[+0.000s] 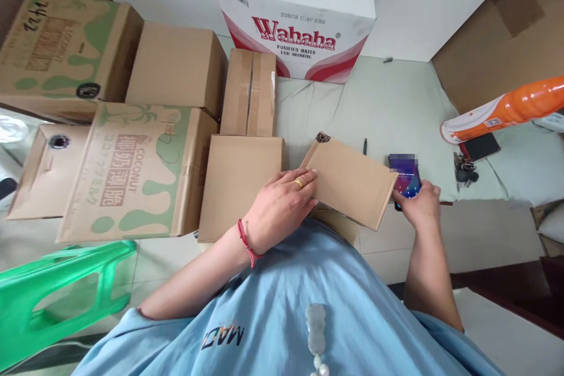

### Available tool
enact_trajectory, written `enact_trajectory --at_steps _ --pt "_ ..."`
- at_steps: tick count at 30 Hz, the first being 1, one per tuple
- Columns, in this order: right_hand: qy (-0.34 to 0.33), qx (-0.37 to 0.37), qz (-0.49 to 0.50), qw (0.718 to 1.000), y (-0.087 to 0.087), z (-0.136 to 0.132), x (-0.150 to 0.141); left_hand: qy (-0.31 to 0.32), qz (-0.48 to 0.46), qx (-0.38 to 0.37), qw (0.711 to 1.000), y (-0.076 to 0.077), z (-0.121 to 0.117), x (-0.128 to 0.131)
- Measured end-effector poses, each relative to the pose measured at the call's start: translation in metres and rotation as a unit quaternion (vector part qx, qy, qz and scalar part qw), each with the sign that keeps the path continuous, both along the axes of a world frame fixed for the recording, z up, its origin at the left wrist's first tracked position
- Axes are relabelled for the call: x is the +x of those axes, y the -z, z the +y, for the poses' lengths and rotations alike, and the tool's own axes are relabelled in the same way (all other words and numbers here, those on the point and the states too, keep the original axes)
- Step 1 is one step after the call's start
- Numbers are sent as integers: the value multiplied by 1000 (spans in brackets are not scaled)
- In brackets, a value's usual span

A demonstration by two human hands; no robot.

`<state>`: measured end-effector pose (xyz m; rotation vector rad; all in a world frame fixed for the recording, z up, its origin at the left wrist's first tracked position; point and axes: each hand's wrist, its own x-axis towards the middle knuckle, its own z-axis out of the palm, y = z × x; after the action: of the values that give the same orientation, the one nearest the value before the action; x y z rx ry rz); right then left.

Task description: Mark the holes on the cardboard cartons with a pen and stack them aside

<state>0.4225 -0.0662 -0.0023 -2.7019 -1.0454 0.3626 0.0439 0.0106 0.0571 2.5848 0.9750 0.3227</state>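
Observation:
A small brown cardboard box (352, 179), with black tape at one corner, sits tilted just in front of my body. My left hand (286, 200) is closed on its near left corner, fingers together over the edge and thumb hidden. A red cord bracelet and a gold ring show on this hand. At the table's near edge, my right hand (420, 202) grips a phone (408, 182) with a lit screen, thumb on its left side and fingers on its right. The phone lies close beside the box's right edge. A black pen (365, 147) is on the cloth behind the box.
Several brown cartons, including a coconut carton (141, 176), stand on the left. A white Wahaha carton (295, 29) is at the back. To the right are an orange bottle (502, 108), keys (466, 169) and a dark wallet-like item (482, 145). A green stool (66, 299) stands lower left.

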Motion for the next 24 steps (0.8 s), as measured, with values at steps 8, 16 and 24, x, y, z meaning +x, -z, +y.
enact_trajectory --at_steps 8,16,24 --pt "-112 42 41 992 30 -8 -12 0 -18 -8 1000 4 3 -3" --pt "-34 60 306 949 -26 -25 -18 -10 -29 -12 999 4 0 -3" --pt "-29 89 572 815 -22 -36 -88 -11 -40 -32 999 4 2 -4"
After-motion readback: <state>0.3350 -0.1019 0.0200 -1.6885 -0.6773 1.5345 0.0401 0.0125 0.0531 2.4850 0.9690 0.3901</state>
